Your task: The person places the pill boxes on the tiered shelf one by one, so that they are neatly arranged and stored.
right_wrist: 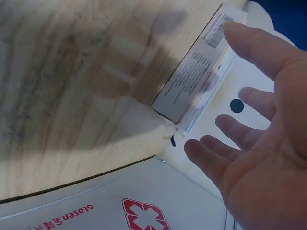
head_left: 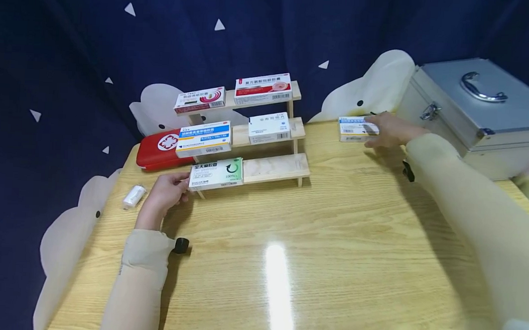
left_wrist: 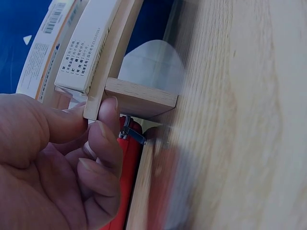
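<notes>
My left hand (head_left: 166, 197) is at the left end of the lowest step of a three-step wooden display rack (head_left: 275, 169). In the left wrist view its thumb and fingers pinch the end of the step's board (left_wrist: 111, 67). A white-and-green medicine box (head_left: 216, 174) lies on that step, just above the fingertips. At the back right, my right hand (head_left: 394, 130) reaches over a blue-and-white medicine box (head_left: 350, 129) on the table. The right wrist view shows its fingers spread and loose, with the thumb tip overlapping the end of this box (right_wrist: 196, 72).
On the middle step sit a blue-and-white box (head_left: 204, 139) and a white box (head_left: 269, 128); two red-and-white boxes, one of them wider (head_left: 263, 88), top the rack. A red first-aid case (head_left: 157, 152) lies behind it, a wrapped roll (head_left: 134, 197) at left, a metal case (head_left: 483, 106) at right.
</notes>
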A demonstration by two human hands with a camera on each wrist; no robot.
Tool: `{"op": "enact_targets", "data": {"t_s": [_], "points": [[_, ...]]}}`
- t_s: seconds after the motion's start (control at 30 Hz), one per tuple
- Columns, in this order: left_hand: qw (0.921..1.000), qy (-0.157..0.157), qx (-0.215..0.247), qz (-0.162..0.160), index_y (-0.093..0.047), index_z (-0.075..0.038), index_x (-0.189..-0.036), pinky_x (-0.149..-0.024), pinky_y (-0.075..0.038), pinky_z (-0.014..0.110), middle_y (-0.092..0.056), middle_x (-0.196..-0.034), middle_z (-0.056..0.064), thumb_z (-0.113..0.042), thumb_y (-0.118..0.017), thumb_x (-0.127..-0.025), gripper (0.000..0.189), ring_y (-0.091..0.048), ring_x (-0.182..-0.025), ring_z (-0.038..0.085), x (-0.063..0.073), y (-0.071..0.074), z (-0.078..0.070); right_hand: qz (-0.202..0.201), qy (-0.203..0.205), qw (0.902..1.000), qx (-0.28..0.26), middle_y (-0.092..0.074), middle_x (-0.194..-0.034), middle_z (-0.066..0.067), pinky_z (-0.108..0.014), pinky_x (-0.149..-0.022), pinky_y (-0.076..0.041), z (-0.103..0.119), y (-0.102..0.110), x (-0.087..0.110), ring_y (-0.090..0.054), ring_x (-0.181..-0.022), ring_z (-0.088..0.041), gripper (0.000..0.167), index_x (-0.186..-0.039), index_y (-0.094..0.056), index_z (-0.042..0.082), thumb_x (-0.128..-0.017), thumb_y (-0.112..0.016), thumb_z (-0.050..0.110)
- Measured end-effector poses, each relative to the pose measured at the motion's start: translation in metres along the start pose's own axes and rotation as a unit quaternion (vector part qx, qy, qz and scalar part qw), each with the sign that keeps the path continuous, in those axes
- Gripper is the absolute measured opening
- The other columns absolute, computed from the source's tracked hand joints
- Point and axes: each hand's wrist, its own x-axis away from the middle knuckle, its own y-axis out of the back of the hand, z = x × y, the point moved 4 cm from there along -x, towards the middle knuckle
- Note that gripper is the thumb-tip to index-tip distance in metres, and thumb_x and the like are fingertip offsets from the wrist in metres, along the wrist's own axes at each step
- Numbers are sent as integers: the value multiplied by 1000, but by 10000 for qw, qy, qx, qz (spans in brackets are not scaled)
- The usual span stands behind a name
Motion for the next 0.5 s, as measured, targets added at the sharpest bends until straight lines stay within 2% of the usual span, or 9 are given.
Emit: {"op": "enact_targets", "data": {"t_s": [0.23,0.3,0.5], "points": [[10000,-47,23,-9,-47,-6,-147,-67,-45,28,-60,-113,18,-15,-47,-106,42,-58,-80,26,0,0,-3,36,-373,9993,-55,-40,-132,-38,-66,-99,-33,-14,6,-13,-45,-115,-49,91,-151,-18,-11,-84,-74,16],[10000,-41,23,3,-47,-5,-147,-66,-45,28,-60,-114,18,-14,-47,-106,42,-58,-79,25,0,0,-3,49,-353,9994,-51,-45,-127,-37,-64,-96,-37,-18,4,-15,-48,-110,-48,91,-149,-21,-13,-81,-76,14],[10000,-85,37,-13,-47,-4,-147,-65,-46,28,-60,-113,18,-13,-47,-105,42,-58,-78,25,0,0,0,40,-334,9992,-200,-43,-129,-37,-63,-99,-34,-22,-1,-20,-46,-113,-49,89,-147,-23,-13,-80,-75,15]]}}
